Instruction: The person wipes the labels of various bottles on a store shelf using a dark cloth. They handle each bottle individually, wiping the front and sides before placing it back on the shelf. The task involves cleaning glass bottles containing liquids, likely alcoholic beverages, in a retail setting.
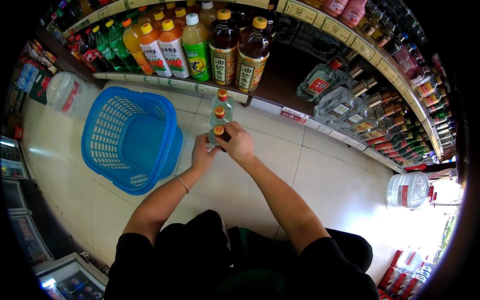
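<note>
Three clear glass bottles with red-and-gold caps stand in a row on the tiled floor, in front of the shelf. The nearest bottle [218,131] is between my two hands. My left hand [202,154] closes on its lower left side. From the right, my right hand [238,142] grips it just below the cap, and much of the bottle is hidden by my fingers. Right behind it stands the middle bottle [219,116], and the farthest bottle [223,100] is close to the shelf's lower edge.
A blue plastic basket [172,145] stands on the floor [270,185] to the left. Large drink bottles [200,55] line the bottom shelf [280,92], with clear liquor bottles [345,107] farther right. A big water jug [407,190] is at the right, and a wrapped white bundle [70,92] at the far left.
</note>
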{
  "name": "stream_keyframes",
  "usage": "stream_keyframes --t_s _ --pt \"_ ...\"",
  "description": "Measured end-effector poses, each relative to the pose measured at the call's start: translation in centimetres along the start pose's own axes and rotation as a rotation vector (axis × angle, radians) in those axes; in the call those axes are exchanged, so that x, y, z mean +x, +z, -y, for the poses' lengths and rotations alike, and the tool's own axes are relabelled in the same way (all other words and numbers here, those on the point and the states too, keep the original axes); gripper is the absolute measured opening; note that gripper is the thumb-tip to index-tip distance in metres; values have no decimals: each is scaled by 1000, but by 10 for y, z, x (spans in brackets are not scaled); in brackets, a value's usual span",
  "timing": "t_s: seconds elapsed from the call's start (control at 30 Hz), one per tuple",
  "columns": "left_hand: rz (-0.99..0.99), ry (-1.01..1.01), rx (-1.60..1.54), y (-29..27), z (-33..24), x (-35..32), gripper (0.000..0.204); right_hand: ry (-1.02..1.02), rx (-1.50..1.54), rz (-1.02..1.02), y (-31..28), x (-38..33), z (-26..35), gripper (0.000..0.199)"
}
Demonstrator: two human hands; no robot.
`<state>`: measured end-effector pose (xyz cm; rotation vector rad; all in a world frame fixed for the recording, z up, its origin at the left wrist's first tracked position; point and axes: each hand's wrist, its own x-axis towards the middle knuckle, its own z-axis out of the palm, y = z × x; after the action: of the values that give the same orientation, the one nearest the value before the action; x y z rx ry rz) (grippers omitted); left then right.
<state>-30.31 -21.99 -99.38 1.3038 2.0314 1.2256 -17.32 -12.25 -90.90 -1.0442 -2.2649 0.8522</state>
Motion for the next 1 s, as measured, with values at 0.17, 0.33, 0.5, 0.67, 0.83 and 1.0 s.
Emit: stream_keyframes --t_s 0.17,0.33,0.5,0.67,0.83,1.0 --pt "-44 -36 124 -4 1 -6 50 57 53 7 -12 -8 -9 45" --pt "179 -206 246 -7 -8 -32 34 198 40 68 -39 -26 -35 44" --pt "327 -5 11 29 -87 -30 25 233 125 -113 -69 -31 -55 32" --pt "333 222 -206 84 -189 44 13 157 140 -401 -139 -7 -71 31" --pt "377 147 -485 144 -218 122 14 215 142 -519 -202 17 -96 43" --pt "18 382 -364 204 -218 181 45 163 181 -598 -222 19 -105 44"
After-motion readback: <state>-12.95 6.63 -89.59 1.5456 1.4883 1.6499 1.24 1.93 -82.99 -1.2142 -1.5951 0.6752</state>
